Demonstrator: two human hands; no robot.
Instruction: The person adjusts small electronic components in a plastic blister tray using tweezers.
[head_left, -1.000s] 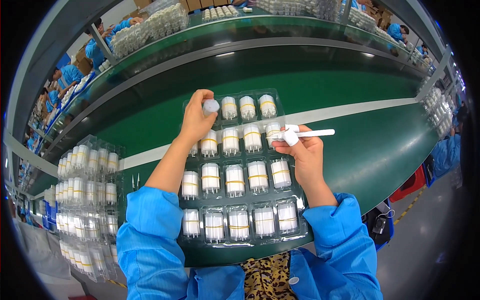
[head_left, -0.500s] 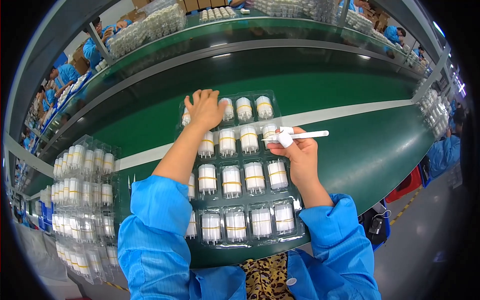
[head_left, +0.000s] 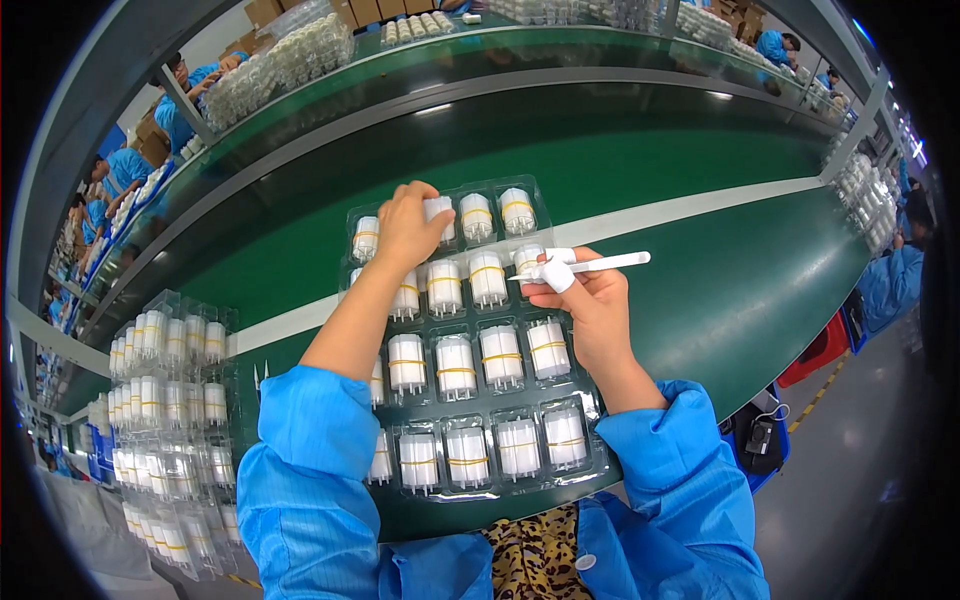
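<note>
A clear plastic tray [head_left: 500, 394] lies in front of me, its pockets filled with white cylinders [head_left: 455, 365] that have yellow bands and small prongs. My left hand [head_left: 408, 228] is at the back row, thumb and fingers closed around a white cylinder [head_left: 440, 208] that stays in its pocket. My right hand [head_left: 592, 300], with white covers on thumb and index finger, grips slim white tweezers [head_left: 615, 262]. Their pointed end is beside a cylinder [head_left: 527, 260] at the right of the second row. Whether the tips touch it I cannot tell.
Stacked clear trays of similar cylinders [head_left: 165, 400] stand at the left. Near them a pointed tool [head_left: 260, 375] lies on the green table [head_left: 700, 240], which a white strip [head_left: 690, 212] crosses. People in blue work behind a far bench with more stacks.
The left hand's fingers, spread over the back row before, have closed around a cylinder there. The right hand keeps the tweezers near the same cylinder. The view has shifted slightly.
</note>
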